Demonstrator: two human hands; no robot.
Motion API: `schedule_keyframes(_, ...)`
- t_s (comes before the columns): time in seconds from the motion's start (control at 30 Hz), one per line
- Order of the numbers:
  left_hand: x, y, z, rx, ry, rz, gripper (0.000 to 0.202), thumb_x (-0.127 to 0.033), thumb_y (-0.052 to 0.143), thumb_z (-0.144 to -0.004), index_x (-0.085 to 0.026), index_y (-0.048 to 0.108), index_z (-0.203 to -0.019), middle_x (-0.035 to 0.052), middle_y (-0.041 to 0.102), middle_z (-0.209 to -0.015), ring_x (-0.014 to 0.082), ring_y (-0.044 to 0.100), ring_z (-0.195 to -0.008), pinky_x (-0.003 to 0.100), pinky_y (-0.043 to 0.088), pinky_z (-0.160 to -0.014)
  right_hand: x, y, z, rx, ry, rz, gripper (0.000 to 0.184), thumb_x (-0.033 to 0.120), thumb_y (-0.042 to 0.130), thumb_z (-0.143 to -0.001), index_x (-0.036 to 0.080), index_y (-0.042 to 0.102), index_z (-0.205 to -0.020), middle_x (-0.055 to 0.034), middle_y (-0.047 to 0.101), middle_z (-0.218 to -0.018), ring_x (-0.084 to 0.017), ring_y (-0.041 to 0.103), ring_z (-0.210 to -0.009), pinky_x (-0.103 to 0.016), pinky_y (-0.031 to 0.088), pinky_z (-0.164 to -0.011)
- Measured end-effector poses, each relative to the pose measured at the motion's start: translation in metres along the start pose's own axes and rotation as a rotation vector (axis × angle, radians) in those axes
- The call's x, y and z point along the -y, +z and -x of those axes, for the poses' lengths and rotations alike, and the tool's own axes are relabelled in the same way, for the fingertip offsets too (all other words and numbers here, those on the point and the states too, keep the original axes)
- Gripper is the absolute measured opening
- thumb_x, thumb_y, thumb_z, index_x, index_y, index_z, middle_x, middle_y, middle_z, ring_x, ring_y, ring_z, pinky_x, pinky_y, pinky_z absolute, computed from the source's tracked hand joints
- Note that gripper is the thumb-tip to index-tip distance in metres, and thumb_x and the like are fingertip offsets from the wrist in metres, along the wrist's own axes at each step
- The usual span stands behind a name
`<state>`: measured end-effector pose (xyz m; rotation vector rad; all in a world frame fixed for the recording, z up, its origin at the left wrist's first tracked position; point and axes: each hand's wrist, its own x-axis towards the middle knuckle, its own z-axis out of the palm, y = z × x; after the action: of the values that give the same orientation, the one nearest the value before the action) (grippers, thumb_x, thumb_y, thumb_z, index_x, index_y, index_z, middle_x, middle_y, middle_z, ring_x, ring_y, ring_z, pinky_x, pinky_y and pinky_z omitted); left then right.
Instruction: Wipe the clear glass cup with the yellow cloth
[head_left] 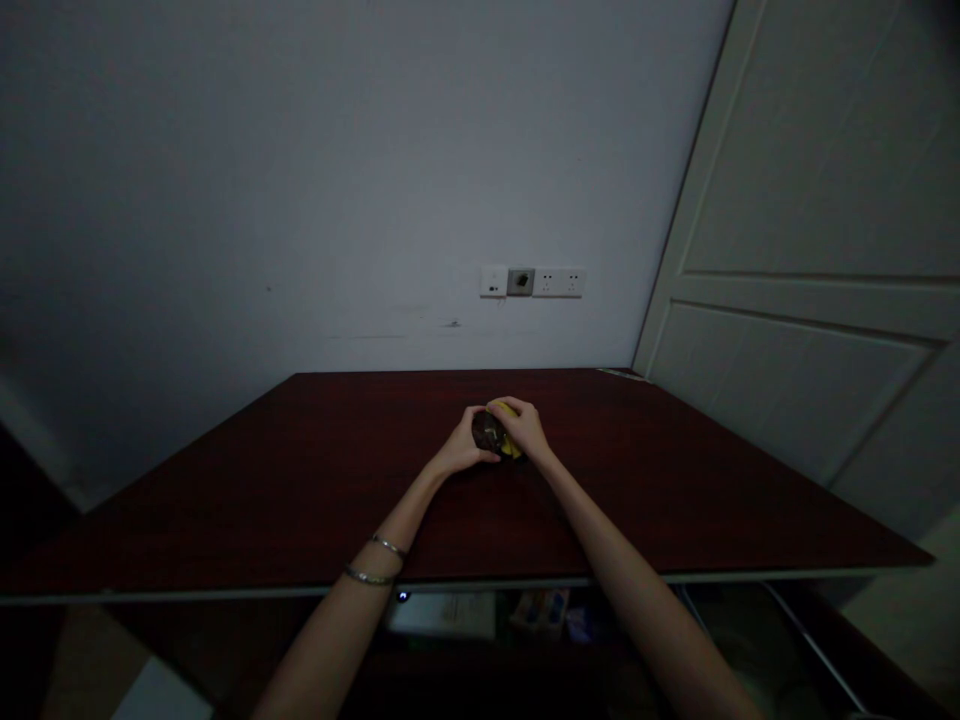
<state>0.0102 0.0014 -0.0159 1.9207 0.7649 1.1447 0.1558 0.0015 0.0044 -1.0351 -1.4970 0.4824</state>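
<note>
Both my hands meet over the middle of a dark red wooden table [300, 480]. My left hand [459, 450] curls around a small dark round object [487, 432]. My right hand [523, 426] is closed over a yellow object [512, 447] pressed against the dark one. The two pieces touch, and I cannot tell whether they are one thing. Two thin bracelets [379, 560] sit on my left forearm.
A pale wall rises behind the table, with a row of sockets [532, 282] above the far edge. A white panelled door [810, 300] stands at the right. Below the table's near edge, a shelf holds boxes and papers [487, 612].
</note>
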Motion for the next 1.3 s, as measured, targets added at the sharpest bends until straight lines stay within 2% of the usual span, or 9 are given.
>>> schedule_keyframes(0.23,0.012,0.0,-0.004,-0.134,-0.045,0.093,0.078,-0.017,0.08,-0.039,-0.015,0.042,-0.107,0.0075,0.054,-0.102,0.0211,0.053,-0.095,0.036,0.041,-0.084,0.021,-0.001,0.011,0.091,-0.353,0.052,0.016,0.03,0.057,-0.074,0.02,0.067,-0.082,-0.0061,0.062,-0.098,-0.018,0.058,-0.092,-0.031,0.043,-0.084)
schedule_keyframes(0.33,0.015,0.001,-0.008,-0.215,-0.072,0.204,0.076,-0.013,0.079,-0.04,-0.015,0.041,-0.106,0.0068,0.056,-0.099,0.0187,0.056,-0.089,0.035,0.042,-0.081,0.03,0.001,0.016,0.124,-0.41,0.051,0.016,0.029,0.056,-0.076,0.022,0.067,-0.083,-0.006,0.06,-0.102,-0.017,0.057,-0.095,-0.031,0.043,-0.085)
schedule_keyframes(0.47,0.006,0.005,-0.01,-0.292,-0.14,0.306,0.072,-0.011,0.078,-0.039,-0.014,0.042,-0.102,0.0042,0.058,-0.089,0.016,0.057,-0.08,0.035,0.043,-0.079,0.029,0.004,0.014,0.006,-0.368,0.014,0.016,0.029,0.057,-0.075,0.021,0.067,-0.084,-0.0062,0.061,-0.099,-0.017,0.057,-0.094,-0.031,0.043,-0.086)
schedule_keyframes(0.63,-0.009,0.007,-0.007,-0.332,-0.206,0.26,0.073,-0.014,0.08,-0.038,-0.013,0.043,-0.1,0.0048,0.058,-0.085,0.0163,0.057,-0.079,0.035,0.044,-0.079,0.019,0.008,0.008,-0.17,-0.243,-0.033,0.016,0.031,0.057,-0.074,0.02,0.067,-0.082,-0.0068,0.064,-0.093,-0.019,0.059,-0.09,-0.033,0.044,-0.084)
schedule_keyframes(0.7,-0.008,0.007,-0.007,-0.345,-0.205,0.268,0.072,-0.015,0.081,-0.038,-0.013,0.043,-0.099,0.0045,0.058,-0.084,0.016,0.057,-0.078,0.034,0.044,-0.077,0.019,0.007,0.008,-0.157,-0.244,-0.039,0.017,0.031,0.058,-0.074,0.02,0.067,-0.082,-0.007,0.063,-0.093,-0.018,0.059,-0.089,-0.033,0.044,-0.084)
schedule_keyframes(0.9,0.014,0.001,-0.012,-0.38,-0.139,0.286,0.071,-0.015,0.078,-0.043,-0.014,0.04,-0.103,0.0028,0.058,-0.081,0.0129,0.058,-0.069,0.03,0.046,-0.071,0.031,0.002,0.014,0.077,-0.394,-0.03,0.017,0.029,0.059,-0.074,0.022,0.068,-0.086,-0.006,0.06,-0.103,-0.017,0.056,-0.096,-0.031,0.043,-0.086)
schedule_keyframes(1.0,0.015,0.0,-0.012,-0.369,-0.132,0.264,0.07,-0.018,0.078,-0.044,-0.014,0.041,-0.103,0.0032,0.058,-0.081,0.0137,0.059,-0.071,0.03,0.046,-0.071,0.031,0.003,0.014,0.011,-0.365,-0.023,0.017,0.03,0.059,-0.074,0.021,0.068,-0.085,-0.0062,0.061,-0.101,-0.017,0.057,-0.094,-0.031,0.043,-0.085)
schedule_keyframes(1.13,0.004,0.003,-0.01,-0.357,-0.132,0.24,0.073,-0.021,0.08,-0.042,-0.014,0.04,-0.102,0.0048,0.058,-0.086,0.0156,0.059,-0.077,0.032,0.046,-0.073,0.026,0.004,0.01,-0.116,-0.276,-0.021,0.018,0.032,0.058,-0.074,0.021,0.068,-0.084,-0.0062,0.062,-0.096,-0.018,0.058,-0.092,-0.032,0.044,-0.086)
schedule_keyframes(1.3,0.002,0.003,-0.009,-0.367,-0.148,0.279,0.071,-0.022,0.08,-0.041,-0.014,0.041,-0.101,0.0062,0.059,-0.089,0.0164,0.059,-0.078,0.035,0.046,-0.076,0.025,0.003,0.009,-0.071,-0.267,-0.05,0.017,0.031,0.06,-0.073,0.021,0.068,-0.083,-0.0064,0.062,-0.096,-0.018,0.058,-0.092,-0.032,0.044,-0.085)
